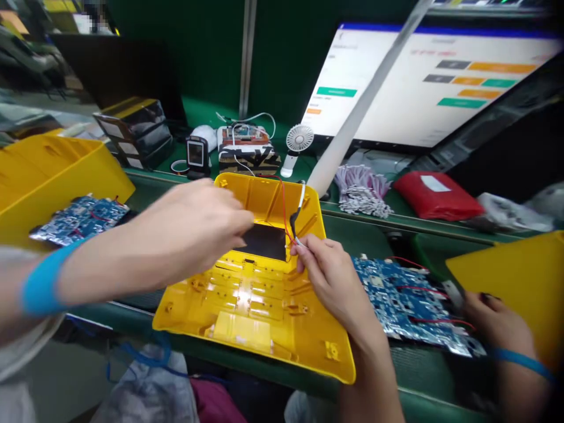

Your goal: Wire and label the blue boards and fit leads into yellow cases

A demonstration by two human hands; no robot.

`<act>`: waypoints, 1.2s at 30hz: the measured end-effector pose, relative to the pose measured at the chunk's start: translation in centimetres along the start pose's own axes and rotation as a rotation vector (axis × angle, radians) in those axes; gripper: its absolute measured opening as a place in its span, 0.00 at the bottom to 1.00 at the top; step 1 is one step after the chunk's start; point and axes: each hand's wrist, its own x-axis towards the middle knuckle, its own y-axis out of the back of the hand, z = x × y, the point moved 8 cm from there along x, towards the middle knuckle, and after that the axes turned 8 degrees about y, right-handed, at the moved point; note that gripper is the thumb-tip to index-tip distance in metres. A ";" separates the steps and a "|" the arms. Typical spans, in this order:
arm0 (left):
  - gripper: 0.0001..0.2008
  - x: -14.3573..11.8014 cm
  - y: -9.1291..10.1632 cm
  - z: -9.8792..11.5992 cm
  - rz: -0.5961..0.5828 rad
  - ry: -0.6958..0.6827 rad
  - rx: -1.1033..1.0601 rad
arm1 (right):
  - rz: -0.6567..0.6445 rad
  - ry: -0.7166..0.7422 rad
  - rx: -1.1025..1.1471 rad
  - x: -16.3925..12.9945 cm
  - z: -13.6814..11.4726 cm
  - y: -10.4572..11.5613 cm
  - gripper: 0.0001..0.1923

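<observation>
Yellow plastic housing [259, 305] lay open side up on the green desk [423, 382], near edge overhanging toward the wearer, long axis running roughly 6 to 12 o'clock. Black pad [267, 241] seated in the far half of the housing, red and black wires [287, 214] rising from its right edge.

Left hand [194, 226] hovered over the housing's 10 o'clock region, fingers bunched narrow, tips pointing toward the pad at about 3 o'clock from them; contact with the pad not resolvable owing to blur. Right hand [330, 276] rested on the housing's right rim, fingers pinched on the wires just at the pad's right edge. Right hand nearer to the wires; left nearer to the pad.

Blue circuit boards [405, 302] lay at 3 o'clock of the housing; further boards [79, 217] at 9 o'clock beside a yellow bin [53, 170]. Another person's hand [497, 326] with blue wristband seen at far right. Monitor [432, 88] and small fan [298, 141] at 12 to 1 o'clock.
</observation>
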 end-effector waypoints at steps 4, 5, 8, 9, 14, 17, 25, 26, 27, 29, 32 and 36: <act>0.15 -10.0 1.1 -4.6 0.316 0.242 -0.113 | 0.020 -0.014 0.051 0.0 0.0 0.0 0.14; 0.14 -12.1 -0.3 -5.9 0.322 0.311 -0.183 | 0.026 -0.020 0.062 -0.1 0.0 0.1 0.14; 0.14 -16.5 -6.4 -8.6 0.246 0.495 -0.384 | 0.043 -0.054 0.104 -0.2 0.2 0.2 0.15; 0.14 -17.3 -8.7 -8.6 0.212 0.507 -0.425 | 0.049 -0.070 0.121 -0.3 0.3 0.2 0.15; 0.21 -17.5 -17.8 -4.9 0.103 0.413 -0.523 | 0.075 -0.117 0.186 -0.5 0.6 0.2 0.16; 0.12 -16.8 -20.5 -3.4 0.190 0.423 -0.527 | 0.079 -0.124 0.202 -0.5 0.8 0.2 0.16; 0.09 -16.1 -22.0 -3.6 0.274 0.340 -0.491 | -0.036 -0.146 0.193 -0.4 0.6 0.5 0.15; 0.09 -16.2 -22.1 -3.7 0.277 0.335 -0.480 | -0.043 -0.143 0.184 -0.4 0.5 0.6 0.15; 0.10 -16.3 -22.2 -3.7 0.285 0.330 -0.463 | -0.051 -0.139 0.171 -0.3 0.4 0.6 0.15; 0.11 -16.5 -22.3 -3.7 0.310 0.317 -0.406 | -0.070 -0.128 0.139 -0.2 0.3 0.6 0.15; 0.12 -16.6 -22.2 -3.2 0.320 0.276 -0.290 | -0.084 -0.109 0.080 0.0 0.1 0.3 0.15; 0.11 -16.3 -21.9 -3.0 0.250 0.210 -0.230 | -0.080 -0.083 -0.009 0.1 -0.1 0.1 0.15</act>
